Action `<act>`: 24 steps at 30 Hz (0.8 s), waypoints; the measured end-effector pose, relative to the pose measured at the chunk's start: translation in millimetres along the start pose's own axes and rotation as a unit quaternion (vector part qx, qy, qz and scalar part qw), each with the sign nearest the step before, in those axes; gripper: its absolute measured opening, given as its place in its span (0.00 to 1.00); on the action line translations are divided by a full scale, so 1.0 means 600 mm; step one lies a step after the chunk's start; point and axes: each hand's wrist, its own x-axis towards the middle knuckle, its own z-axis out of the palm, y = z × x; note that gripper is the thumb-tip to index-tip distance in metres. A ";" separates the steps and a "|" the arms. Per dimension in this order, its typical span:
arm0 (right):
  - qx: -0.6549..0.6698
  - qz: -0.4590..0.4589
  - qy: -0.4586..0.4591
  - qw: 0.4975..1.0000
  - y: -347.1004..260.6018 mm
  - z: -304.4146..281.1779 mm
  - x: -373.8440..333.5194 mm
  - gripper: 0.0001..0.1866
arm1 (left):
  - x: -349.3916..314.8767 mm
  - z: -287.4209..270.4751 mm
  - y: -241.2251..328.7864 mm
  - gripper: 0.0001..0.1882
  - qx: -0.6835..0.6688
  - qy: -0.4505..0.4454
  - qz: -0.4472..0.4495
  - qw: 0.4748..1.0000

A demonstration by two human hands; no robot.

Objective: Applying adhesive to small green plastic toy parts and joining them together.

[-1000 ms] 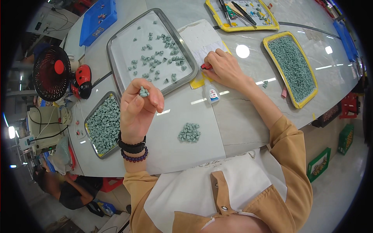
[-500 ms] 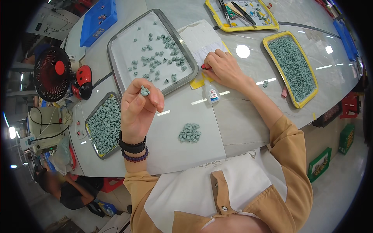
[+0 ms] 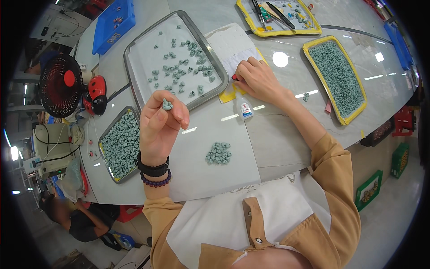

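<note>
the left hand [image 3: 156, 127] is raised above the surface [image 3: 188, 179], its thumb and fingers pinching a small grey-green piece [image 3: 167, 106]. at 2 o'clock from it, the right hand [image 3: 257, 80] is low by the edge of a white board [image 3: 228, 38], its fingers closed around a red thing [image 3: 234, 77], mostly hidden by the hand. a small white bottle [image 3: 245, 110] lies near the right hand, at 7 o'clock from it.

from the left hand, a metal tray [image 3: 145, 49] with scattered grey-green pieces on a white lining is at 12 o'clock. a small heap [image 3: 218, 153] of similar pieces is at 4 o'clock, and a smaller tray [image 3: 106, 162] full of them at 8 o'clock. a fan [image 3: 58, 85] stands between 9 and 10 o'clock, and a blue box [image 3: 102, 33] is at 11.

from the right hand, a yellow-rimmed tray [image 3: 363, 96] filled with tiny grey-green pieces is at 3 o'clock, and another yellow-edged tray [image 3: 286, 33], holding tools and bits, at 1 o'clock.
</note>
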 end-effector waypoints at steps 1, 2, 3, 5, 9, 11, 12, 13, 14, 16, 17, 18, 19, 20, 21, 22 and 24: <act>-0.002 -0.001 -0.001 1.000 0.000 0.000 0.000 0.12 | 0.000 0.000 0.000 0.17 0.000 0.000 0.000 1.000; -0.003 -0.002 -0.001 1.000 -0.001 0.001 0.001 0.12 | 0.000 -0.001 0.000 0.17 -0.002 0.000 0.000 1.000; -0.002 -0.002 -0.001 1.000 -0.001 0.001 0.001 0.12 | 0.000 -0.001 0.001 0.17 -0.003 0.001 0.000 1.000; 0.007 0.001 0.002 1.000 0.000 0.003 0.003 0.12 | -0.001 -0.002 0.001 0.17 -0.002 0.005 0.002 1.000; 0.030 0.001 0.007 1.000 -0.011 -0.007 0.009 0.12 | -0.007 0.006 0.002 0.15 -0.025 0.003 0.007 1.000; 0.028 0.002 0.013 1.000 -0.011 -0.011 0.010 0.13 | 0.001 0.011 0.004 0.16 -0.002 0.010 -0.015 1.000; 0.038 -0.015 0.017 0.999 -0.010 -0.012 0.007 0.13 | 0.003 0.018 0.005 0.18 0.022 0.025 -0.031 0.999; 0.037 -0.008 0.009 0.999 -0.011 -0.013 0.007 0.13 | 0.001 0.016 0.010 0.18 0.032 0.038 -0.021 0.999; 0.030 0.006 0.001 1.000 -0.010 -0.012 0.009 0.14 | 0.002 0.016 0.009 0.18 0.029 0.033 -0.026 0.999; 0.031 0.002 -0.001 1.000 -0.011 -0.010 0.008 0.14 | 0.004 0.018 0.000 0.18 0.011 0.016 -0.046 0.999; 0.029 0.003 -0.001 1.000 -0.011 -0.010 0.007 0.14 | 0.002 0.018 0.001 0.18 0.009 0.015 -0.046 0.999; 0.027 0.005 -0.001 1.000 -0.011 -0.011 0.004 0.14 | 0.000 0.017 0.004 0.18 0.014 0.020 -0.036 0.999; 0.023 0.009 -0.003 1.000 -0.012 -0.010 0.005 0.14 | -0.002 0.015 0.009 0.18 0.018 0.023 -0.026 0.999; 0.027 0.006 0.000 1.000 -0.013 -0.010 0.006 0.14 | 0.000 0.015 0.007 0.17 0.017 0.020 -0.022 0.999; 0.029 0.004 0.003 1.000 -0.015 -0.010 0.008 0.14 | 0.000 0.012 0.005 0.17 0.008 0.009 -0.029 0.999; 0.032 0.002 0.006 0.999 -0.013 -0.009 0.008 0.14 | 0.000 0.005 0.003 0.16 -0.009 0.002 -0.021 1.000; 0.024 0.008 0.009 1.000 -0.014 -0.007 0.008 0.14 | -0.001 0.001 0.002 0.14 -0.031 -0.010 -0.016 0.999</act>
